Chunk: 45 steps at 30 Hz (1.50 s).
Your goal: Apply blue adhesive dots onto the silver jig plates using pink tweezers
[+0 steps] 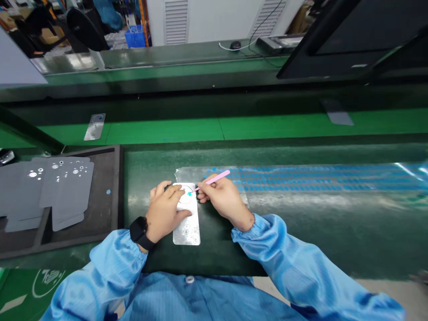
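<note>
A pale phone-back-shaped panel (186, 229) with a round ring outline near its top lies flat on the green bench. My left hand (166, 209) rests on its left side, fingers spread and thumb across the middle. Between the thumb and fingers of my right hand (222, 198) is a pair of pink tweezers (219, 177), tips pointing left. Those tips reach a small bright blue dot (189, 194) inside the ring; whether they grip it I cannot tell. Just beyond my right hand, a clear strip (317, 177) carrying rows of blue dots stretches to the right.
At left, a dark divided tray (119, 191) holds several stacked grey panels (72, 191) with holes. One silvery panel (95, 127) lies on the green belt (167, 130), and another panel (337, 113) is farther right. A large black monitor (361, 40) overhangs the upper right.
</note>
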Available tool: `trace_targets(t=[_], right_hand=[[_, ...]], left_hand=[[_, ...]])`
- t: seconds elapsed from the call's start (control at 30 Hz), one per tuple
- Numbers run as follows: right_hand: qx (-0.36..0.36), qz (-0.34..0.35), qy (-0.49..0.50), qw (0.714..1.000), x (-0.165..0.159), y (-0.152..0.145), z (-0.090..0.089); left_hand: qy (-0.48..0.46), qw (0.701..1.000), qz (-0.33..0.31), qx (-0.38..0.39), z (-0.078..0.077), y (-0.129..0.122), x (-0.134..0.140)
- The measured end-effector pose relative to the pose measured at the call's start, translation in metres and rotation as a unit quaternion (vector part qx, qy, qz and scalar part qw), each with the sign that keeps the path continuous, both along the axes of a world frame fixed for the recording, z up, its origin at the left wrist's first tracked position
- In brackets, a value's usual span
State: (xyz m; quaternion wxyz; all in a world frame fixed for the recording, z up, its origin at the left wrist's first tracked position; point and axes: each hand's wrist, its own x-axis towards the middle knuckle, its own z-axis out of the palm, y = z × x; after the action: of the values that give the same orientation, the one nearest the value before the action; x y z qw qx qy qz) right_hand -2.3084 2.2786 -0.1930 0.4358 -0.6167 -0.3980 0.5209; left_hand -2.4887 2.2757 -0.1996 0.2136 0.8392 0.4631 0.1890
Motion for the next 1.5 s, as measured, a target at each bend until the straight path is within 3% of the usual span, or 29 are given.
trace_targets(t=[0.17, 0.43, 0.87, 1.17, 1.5], right_hand=[[0.015, 0.016, -0.053, 0.998, 0.004, -0.005, -0.002], [0.011, 0.023, -0.106, 0.994, 0.001, -0.008, 0.003], [0.041, 0.008, -0.051, 0.998, 0.003, -0.011, -0.002], [0.051, 0.020, -0.114, 0.992, 0.000, -0.015, 0.001], [0.042, 0.023, -0.108, 0.993, 0.000, -0.015, 0.004]], left_hand=[[0.054, 0.999, -0.007, 0.002, -0.001, -0.003, 0.000], [0.061, 0.998, -0.010, -0.011, 0.001, -0.003, 0.001], [0.052, 0.999, -0.006, -0.010, 0.000, -0.004, 0.001], [0.051, 0.999, -0.007, -0.006, -0.002, -0.004, 0.001], [0.051, 0.999, -0.007, -0.008, -0.002, -0.004, 0.001]])
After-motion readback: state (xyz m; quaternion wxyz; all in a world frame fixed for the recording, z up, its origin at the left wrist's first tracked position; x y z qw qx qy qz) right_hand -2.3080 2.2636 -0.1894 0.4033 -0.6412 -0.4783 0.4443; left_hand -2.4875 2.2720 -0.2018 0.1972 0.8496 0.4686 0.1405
